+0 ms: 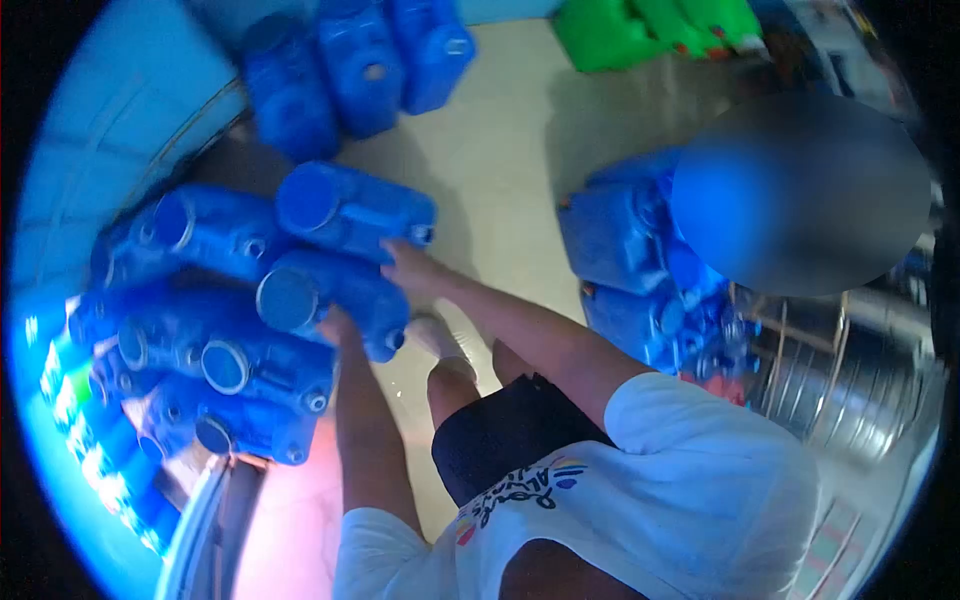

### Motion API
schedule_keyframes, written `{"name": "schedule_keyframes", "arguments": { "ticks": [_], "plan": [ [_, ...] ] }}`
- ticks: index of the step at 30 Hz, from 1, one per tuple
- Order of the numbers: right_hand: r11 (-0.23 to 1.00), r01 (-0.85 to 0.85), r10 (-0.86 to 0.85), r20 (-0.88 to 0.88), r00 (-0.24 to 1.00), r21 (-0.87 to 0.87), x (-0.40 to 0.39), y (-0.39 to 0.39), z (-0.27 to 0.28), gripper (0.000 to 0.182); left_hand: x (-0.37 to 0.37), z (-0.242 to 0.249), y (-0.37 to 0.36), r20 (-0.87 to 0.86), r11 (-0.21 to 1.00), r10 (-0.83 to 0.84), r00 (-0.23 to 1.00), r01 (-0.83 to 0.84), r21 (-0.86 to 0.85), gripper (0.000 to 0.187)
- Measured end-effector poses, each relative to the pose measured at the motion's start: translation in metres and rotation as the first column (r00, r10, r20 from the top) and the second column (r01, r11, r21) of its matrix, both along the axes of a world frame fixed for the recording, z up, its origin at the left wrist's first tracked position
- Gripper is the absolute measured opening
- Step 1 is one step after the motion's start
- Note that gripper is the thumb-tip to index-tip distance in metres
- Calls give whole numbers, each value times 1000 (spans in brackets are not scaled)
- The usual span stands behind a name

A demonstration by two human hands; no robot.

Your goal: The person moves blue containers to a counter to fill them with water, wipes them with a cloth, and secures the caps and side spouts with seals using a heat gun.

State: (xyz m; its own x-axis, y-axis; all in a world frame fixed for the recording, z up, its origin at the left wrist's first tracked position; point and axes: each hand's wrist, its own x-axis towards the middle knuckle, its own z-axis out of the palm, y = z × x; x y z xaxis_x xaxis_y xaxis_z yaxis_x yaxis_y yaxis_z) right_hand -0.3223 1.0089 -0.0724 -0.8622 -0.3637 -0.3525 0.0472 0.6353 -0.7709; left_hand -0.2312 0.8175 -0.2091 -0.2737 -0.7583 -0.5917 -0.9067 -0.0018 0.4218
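Two bare hands reach into a stack of blue plastic jugs lying on their sides. The left hand point(338, 325) presses against the near edge of one blue jug point(330, 300), just below its round cap end; its fingers are hidden behind the jug, so whether they are curled around it or lie flat cannot be told. The right hand point(405, 262) rests on top of the same jug, where it meets the upper jug point(352, 210) lying above it; this hand looks loosely closed over the edge, though the blur hides the fingertips. The jug thus sits between the two hands, at the front of the pile. More blue jugs point(250, 385) lie stacked below and to the left. Green containers point(640, 30) stand far off on the pale floor point(500, 150)
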Motion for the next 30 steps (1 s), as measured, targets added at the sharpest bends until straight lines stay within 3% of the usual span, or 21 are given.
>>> {"name": "schedule_keyframes", "arguments": {
  "ticks": [1, 2, 3, 4, 5, 6, 7, 8, 9, 10, 11, 12, 13, 14, 15, 19, 21, 22, 23, 27, 30],
  "plan": [
    [985, -170, 165, 250, 954, -3, 13, 30, 16, 48, 3, -7, -9, 41, 989, -81, 996, 75, 128, 65],
    [941, -332, 322, 475, 819, -65, 28, 65, 33, 47, 1, 7, -10, 94, 937, 215, 972, -232, 259, 64],
    [908, -416, 345, 461, 817, 57, 58, 101, 48, 44, 1, 35, 4, 79, 948, 169, 983, -184, 261, 64],
    [941, -287, 205, 371, 906, 180, 102, 149, 21, 38, 4, 69, 24, 91, 992, -80, 993, 88, -88, 60],
    [951, -134, 58, 265, 963, 279, 146, 196, -8, 33, 7, 95, 48, 174, 839, -301, 938, 347, -419, 55],
    [959, -81, -32, 388, 921, 271, 160, 237, 28, 32, 10, 100, 75, 164, 820, -345, 924, 382, -427, 55],
    [950, -39, -40, 245, 969, 311, 206, 294, -19, 32, 16, 96, 103, -15, 629, -593, 805, 451, -633, 51],
    [913, -52, -19, 171, 985, 405, 228, 332, 1, 28, 22, 99, 134, -128, 419, -805, 579, 404, -813, 48],
    [866, -54, 4, 102, 995, 498, 249, 370, 24, 25, 27, 116, 177, -240, 522, -815, 528, 489, -698, 45],
    [889, 138, -246, 199, 949, 437, 263, 406, 42, 24, 28, 129, 220, -348, 594, -801, 487, 577, -560, 43],
    [771, -225, 323, -61, 944, 595, 289, 447, 41, 24, 34, 92, 251, -521, 712, -678, 519, 639, -289, 40],
    [877, -34, 15, 44, 999, 480, 310, 470, 47, 23, 38, 85, 289, -588, 718, -615, 525, 682, -142, 38],
    [902, 278, -340, 144, 929, 331, 332, 493, 53, 22, 42, 79, 327, -637, 705, -542, 548, 709, 9, 36],
    [782, 582, -621, 207, 756, 221, 355, 517, 58, 22, 52, 118, 378, -658, 625, -586, 474, 781, 5, 32],
    [742, 612, -669, 241, 703, 273, 369, 540, 58, 23, 65, 147, 426, -678, 545, -617, 399, 838, -2, 28],
    [634, 537, -726, 189, 661, 556, 421, 644, 30, 32, 130, 149, 559, -770, 451, -433, 469, 852, 265, 20],
    [513, 528, -646, -101, 757, 677, 446, 682, 11, 48, 185, 139, 598, -820, 328, -431, 376, 912, 246, 16],
    [478, 517, -772, 59, 632, 710, 441, 700, 19, 60, 212, 134, 618, -834, 275, -402, 378, 918, 284, 14],
    [496, 516, -761, 63, 646, 699, 441, 716, 12, 60, 244, 132, 633, -814, 237, -328, 479, 876, 420, 14],
    [675, 306, -591, 244, 769, 672, 445, 742, -30, 63, 316, 219, 660, -553, 16, -821, 140, 975, 223, 14],
    [689, 379, -633, 259, 729, 617, 447, 718, -60, 68, 365, 211, 633, -544, 90, -801, 251, 948, 305, 15]
  ]
}}
